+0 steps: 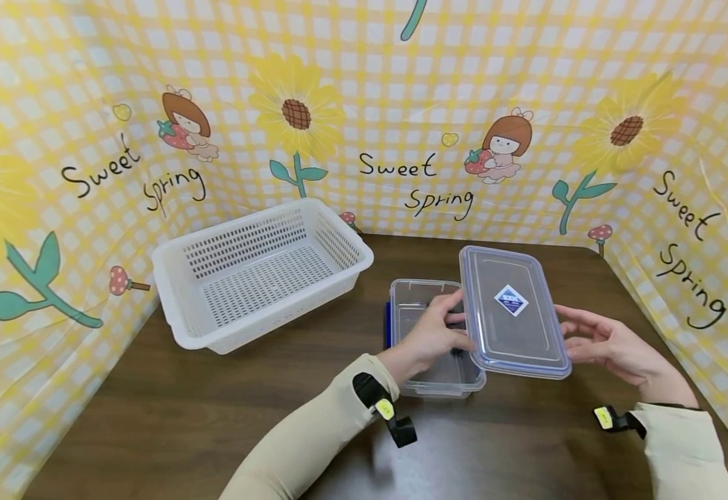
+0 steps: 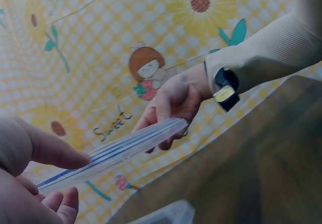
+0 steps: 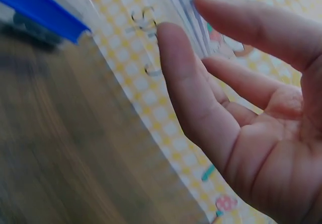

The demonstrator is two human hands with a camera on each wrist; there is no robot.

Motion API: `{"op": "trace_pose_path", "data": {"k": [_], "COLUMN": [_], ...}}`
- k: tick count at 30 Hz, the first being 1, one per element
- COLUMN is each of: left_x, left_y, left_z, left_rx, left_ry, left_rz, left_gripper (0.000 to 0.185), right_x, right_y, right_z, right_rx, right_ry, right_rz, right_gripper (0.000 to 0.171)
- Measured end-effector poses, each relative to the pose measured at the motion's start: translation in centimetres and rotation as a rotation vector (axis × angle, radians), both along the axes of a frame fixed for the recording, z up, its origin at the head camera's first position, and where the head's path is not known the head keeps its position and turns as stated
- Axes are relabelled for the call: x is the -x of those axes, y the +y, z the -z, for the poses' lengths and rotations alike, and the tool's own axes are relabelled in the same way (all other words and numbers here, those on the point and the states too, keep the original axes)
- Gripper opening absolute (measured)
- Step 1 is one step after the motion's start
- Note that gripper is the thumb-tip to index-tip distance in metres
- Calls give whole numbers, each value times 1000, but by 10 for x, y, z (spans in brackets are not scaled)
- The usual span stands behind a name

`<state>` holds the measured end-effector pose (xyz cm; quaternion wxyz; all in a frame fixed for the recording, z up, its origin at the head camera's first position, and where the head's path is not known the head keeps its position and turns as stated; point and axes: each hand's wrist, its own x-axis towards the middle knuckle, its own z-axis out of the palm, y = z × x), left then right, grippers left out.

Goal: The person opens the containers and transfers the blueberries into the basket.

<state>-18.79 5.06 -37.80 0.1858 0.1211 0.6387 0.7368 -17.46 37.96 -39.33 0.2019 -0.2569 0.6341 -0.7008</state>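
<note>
- Head view: a clear lid (image 1: 514,309) is held level above the bench (image 1: 214,410), overlapping the right edge of an open clear box (image 1: 429,333).
- The lid's left edge is pinched by the left hand (image 1: 435,333), thumb on top.
- The lid's right edge is touched by the right hand (image 1: 608,344), its fingers straight and apart.
- A white basket (image 1: 258,271) is seen to the box's left.
</note>
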Motion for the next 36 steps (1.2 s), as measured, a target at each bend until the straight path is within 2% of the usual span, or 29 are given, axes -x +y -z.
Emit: {"op": "trace_pose_path", "data": {"k": [5, 9, 15, 23, 28, 31, 36], "left_x": [-7, -15, -32, -45, -55, -61, -70], "left_y": [24, 40, 54, 63, 68, 72, 79], "left_z": [4, 11, 21, 30, 34, 37, 45], "left_rx": [-3, 25, 44, 32, 10, -11, 25], "left_ry": [33, 62, 54, -13, -15, -25, -78], "left_rz": [3, 13, 35, 97, 139, 138, 111], "left_gripper": [100, 100, 98, 98, 94, 90, 87], "right_x": [-2, -7, -18, -25, -28, -33, -39], "right_y": [25, 43, 62, 75, 79, 81, 86], "right_z": [8, 20, 38, 56, 71, 77, 77], "right_rx": [48, 73, 128, 209, 221, 217, 222], "right_ry": [-4, -3, -75, -188, -274, -316, -366], "right_rz": [-79, -121, -198, -285, -333, -336, -318], "right_gripper": [71, 72, 72, 72, 72, 72, 71]}}
